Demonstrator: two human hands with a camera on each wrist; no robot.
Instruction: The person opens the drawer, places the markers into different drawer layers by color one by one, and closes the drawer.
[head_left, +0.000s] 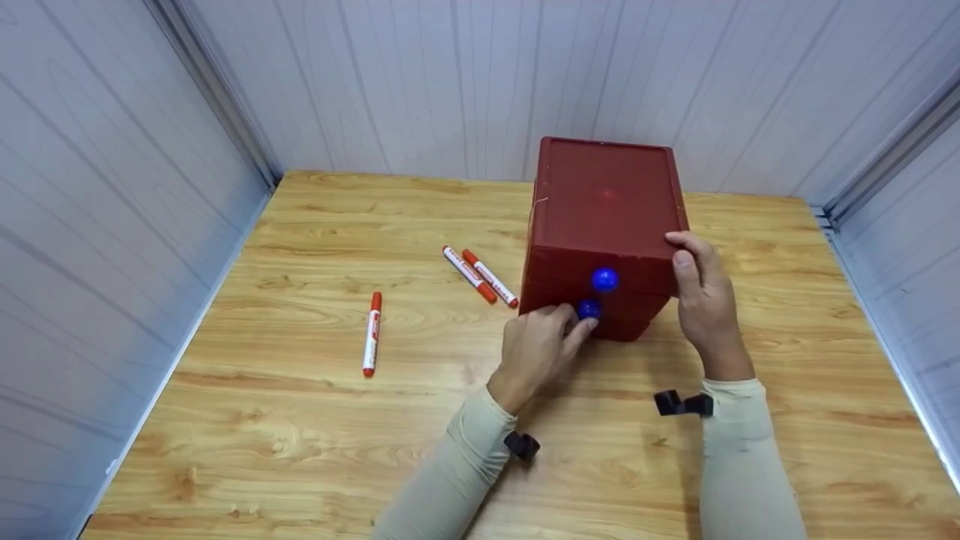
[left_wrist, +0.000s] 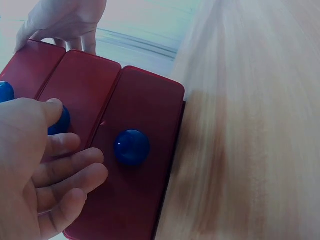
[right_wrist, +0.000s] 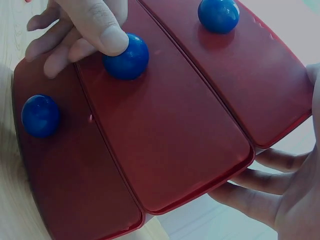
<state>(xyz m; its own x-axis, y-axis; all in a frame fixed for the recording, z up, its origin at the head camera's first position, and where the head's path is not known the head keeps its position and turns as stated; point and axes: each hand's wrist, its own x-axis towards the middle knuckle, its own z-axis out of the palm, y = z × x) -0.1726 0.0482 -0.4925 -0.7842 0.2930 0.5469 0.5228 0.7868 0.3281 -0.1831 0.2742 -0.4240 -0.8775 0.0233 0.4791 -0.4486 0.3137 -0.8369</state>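
Observation:
A dark red drawer box [head_left: 607,217] stands on the table with three drawers stacked in its front, each bearing a round blue knob. My left hand [head_left: 536,349] pinches the middle knob [right_wrist: 135,60] between thumb and fingers; its other fingers are loosely bent before the drawer fronts. The top knob [head_left: 604,280] and the bottom knob [left_wrist: 132,148] are untouched. At the box's right side, my right hand [head_left: 705,300] grips the upper front corner, thumb by the front edge and fingers along the side. All three drawers look closed.
Left of the box lie two red-and-white markers, one marker [head_left: 469,274] beside the other marker [head_left: 490,278]. A third marker [head_left: 373,334] lies farther left on the wooden table [head_left: 300,435]. Pale panel walls [head_left: 390,82] enclose the back and sides.

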